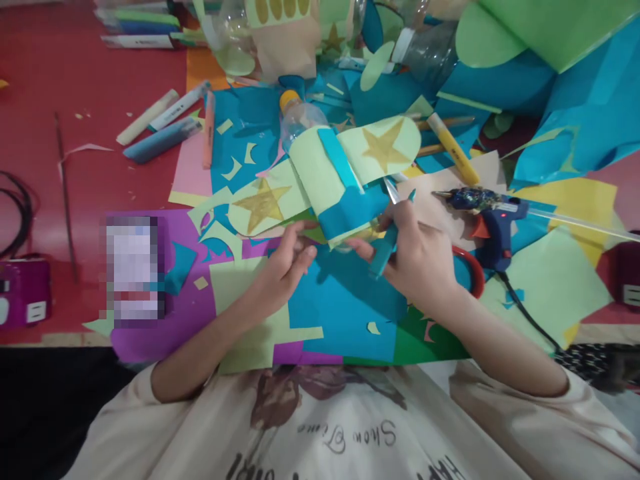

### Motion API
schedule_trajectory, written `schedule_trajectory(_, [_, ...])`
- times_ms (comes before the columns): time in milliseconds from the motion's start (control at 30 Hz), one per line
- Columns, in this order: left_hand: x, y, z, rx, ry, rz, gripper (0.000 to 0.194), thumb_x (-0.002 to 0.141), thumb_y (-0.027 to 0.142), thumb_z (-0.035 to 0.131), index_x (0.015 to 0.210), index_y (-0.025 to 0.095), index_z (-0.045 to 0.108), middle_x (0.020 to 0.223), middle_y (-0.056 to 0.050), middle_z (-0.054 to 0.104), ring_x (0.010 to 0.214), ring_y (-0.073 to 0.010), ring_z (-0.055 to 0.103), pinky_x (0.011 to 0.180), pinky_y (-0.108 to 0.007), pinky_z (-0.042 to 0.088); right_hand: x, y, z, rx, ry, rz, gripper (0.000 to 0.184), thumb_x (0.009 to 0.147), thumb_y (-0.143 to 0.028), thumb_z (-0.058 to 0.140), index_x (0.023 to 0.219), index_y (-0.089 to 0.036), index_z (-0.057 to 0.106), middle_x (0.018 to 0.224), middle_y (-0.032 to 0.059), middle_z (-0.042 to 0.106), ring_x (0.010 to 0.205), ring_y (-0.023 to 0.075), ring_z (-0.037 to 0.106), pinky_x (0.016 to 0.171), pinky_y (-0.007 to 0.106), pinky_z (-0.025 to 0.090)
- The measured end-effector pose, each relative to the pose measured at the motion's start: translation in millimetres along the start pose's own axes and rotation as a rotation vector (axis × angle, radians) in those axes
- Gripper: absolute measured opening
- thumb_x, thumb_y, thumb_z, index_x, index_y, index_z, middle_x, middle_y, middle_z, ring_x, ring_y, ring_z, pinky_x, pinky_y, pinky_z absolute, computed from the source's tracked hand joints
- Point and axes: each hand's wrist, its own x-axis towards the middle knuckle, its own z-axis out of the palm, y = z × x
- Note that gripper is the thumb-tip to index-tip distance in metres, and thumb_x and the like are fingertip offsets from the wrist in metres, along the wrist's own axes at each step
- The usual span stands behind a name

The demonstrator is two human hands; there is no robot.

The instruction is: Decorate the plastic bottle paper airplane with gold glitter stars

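Observation:
In the middle lies a plastic bottle point(303, 120) with an orange cap, wrapped in pale green paper point(315, 157) with blue bands point(350, 210). Two rounded pale green wings point(267, 203) with gold stars stick out from its sides. My left hand point(287, 267) is beside the bottle's near end, thumb and fingers apart, holding nothing. Between the fingers of my right hand point(420, 250) is a narrow teal strip point(385, 250), paper by its look, close to the blue band. Scissor blades point(393, 192) show just beyond these fingers; a red handle point(475, 273) shows past the hand.
A glue gun point(493, 217) lies at right, its cord running to the front edge. Several markers point(163, 140) lie at left, near a blurred-out phone point(133, 270). Paper scraps and coloured sheets point(340, 313) spread over the red table. Another clear bottle point(430, 53) lies at the back.

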Motion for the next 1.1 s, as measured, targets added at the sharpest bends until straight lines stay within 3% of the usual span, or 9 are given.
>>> schedule_trajectory(100, [1,-2,-2.3,0.059,0.129,0.05,0.042,0.1,0.051,0.043,0.132,0.024,0.04,0.079,0.002,0.053,0.061,-0.0126,0.051,0.054,-0.023,0.045,-6,-13,-2,0.085,-0.047,-0.076,0.033,0.1,-0.051,0.043,0.089,-0.021,0.047,0.055,-0.0026,0.054,0.043,0.0138,0.051,0.041,0.026,0.025])
schedule_trajectory(167, [-1,-2,-7.4,0.142,0.169,0.098,0.046,0.1,0.055,0.042,0.135,0.025,0.039,0.088,-0.001,0.059,0.067,-0.0147,0.057,0.058,-0.026,0.048,-10,-21,-2,0.147,-0.105,-0.124,0.031,0.101,-0.049,0.042,0.091,-0.02,0.046,0.058,-0.0007,0.058,0.048,0.0151,0.056,0.043,0.026,0.031])
schedule_trajectory(267, [-5,0,-17.0,0.301,0.208,0.183,0.063,0.093,0.068,0.047,0.14,0.028,0.039,0.123,-0.01,0.06,0.097,-0.025,0.065,0.073,-0.035,0.054,-15,-29,2,0.195,-0.183,-0.187,0.027,0.102,-0.044,0.042,0.093,-0.019,0.046,0.066,0.0036,0.064,0.056,0.0182,0.061,0.049,0.027,0.04])
schedule_trajectory(367, [-5,-3,-24.1,0.511,0.297,0.245,0.078,0.083,0.078,0.054,0.143,0.031,0.038,0.14,-0.01,0.052,0.121,-0.0344,0.058,0.09,-0.044,0.053,-18,-34,10,0.233,-0.206,-0.26,0.021,0.103,-0.037,0.039,0.094,-0.019,0.046,0.071,0.0067,0.067,0.061,0.02,0.063,0.055,0.03,0.047])
schedule_trajectory(633, [7,-14,-46.1,0.827,0.538,0.213,0.083,0.075,0.092,0.045,0.118,0.022,0.056,0.104,-0.01,0.056,0.103,-0.0333,0.058,0.087,-0.049,0.049,-15,-29,29,0.389,-0.348,-0.362,0.023,0.102,-0.036,0.041,0.102,-0.015,0.05,0.086,0.0128,0.069,0.076,0.0235,0.065,0.064,0.036,0.054])
schedule_trajectory(767, [9,-12,-62.8,0.798,0.506,0.156,0.059,0.078,0.08,0.058,0.102,0.026,0.057,0.099,-0.006,0.055,0.109,-0.0325,0.053,0.094,-0.049,0.043,-12,-18,15,0.434,-0.362,-0.307,0.021,0.1,-0.035,0.05,0.104,-0.016,0.053,0.106,0.0187,0.073,0.081,0.0244,0.07,0.068,0.039,0.058])
schedule_trajectory(867, [12,-10,-67.5,0.708,0.44,0.109,0.056,0.075,0.078,0.063,0.091,0.025,0.059,0.097,-0.005,0.056,0.105,-0.0322,0.055,0.092,-0.049,0.043,-12,-8,1,0.432,-0.334,-0.265,0.015,0.098,-0.031,0.054,0.105,-0.018,0.053,0.117,0.0176,0.072,0.081,0.0224,0.073,0.068,0.037,0.06])
schedule_trajectory(967, [15,-11,-70.8,0.567,0.422,0.118,0.051,0.079,0.074,0.06,0.087,0.023,0.061,0.093,-0.005,0.057,0.094,-0.0276,0.058,0.082,-0.044,0.047,-16,2,-8,0.471,-0.317,-0.218,0.015,0.097,-0.03,0.056,0.109,-0.021,0.054,0.108,0.0117,0.076,0.081,0.021,0.075,0.066,0.033,0.062])
schedule_trajectory(1100, [13,-22,-86.3,0.455,0.408,0.132,0.05,0.085,0.073,0.054,0.088,0.024,0.058,0.096,-0.003,0.057,0.091,-0.0238,0.056,0.079,-0.041,0.047,-25,15,-14,0.601,-0.11,-0.146,0.013,0.09,-0.017,0.064,0.101,-0.023,0.059,0.098,0.009,0.079,0.079,0.0216,0.078,0.065,0.031,0.064])
